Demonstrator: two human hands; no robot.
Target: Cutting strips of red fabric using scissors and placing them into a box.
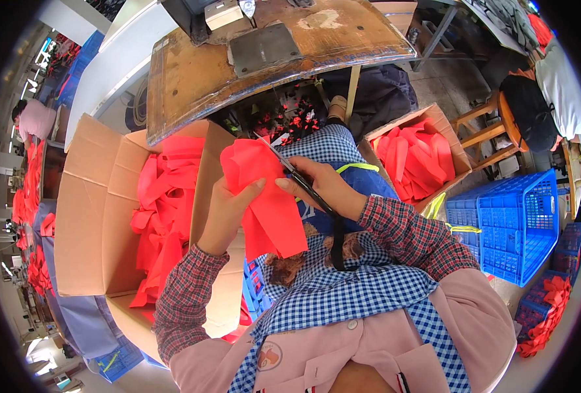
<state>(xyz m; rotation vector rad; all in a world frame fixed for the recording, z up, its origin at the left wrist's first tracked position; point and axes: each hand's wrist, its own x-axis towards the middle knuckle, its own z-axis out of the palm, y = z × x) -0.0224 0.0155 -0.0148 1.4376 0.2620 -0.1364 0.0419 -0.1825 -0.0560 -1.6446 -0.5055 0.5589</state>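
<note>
A bright red cloth piece (pixel 254 196) hangs in front of me, its lower part spreading into wide flaps. My left hand (pixel 228 200) pinches it at the left edge, thumb on top. My right hand (pixel 323 187) is closed around a pair of scissors (pixel 310 189) with dark handles, and its thumb reaches the cloth's right side. The scissors' narrow metal blades point up and left, next to the cloth's upper edge. A black strap hangs from the handle end. Whether the blades are apart is too small to tell.
At the left stands a cardboard box (pixel 87 216) with red cloth pieces (pixel 163 209). Another carton (pixel 457 147) on the right holds more. A worn wooden table (pixel 192 78) is ahead. Blue crates (pixel 500 223) and a wooden stool (pixel 484 134) are at the right. A person (pixel 35 118) is far left.
</note>
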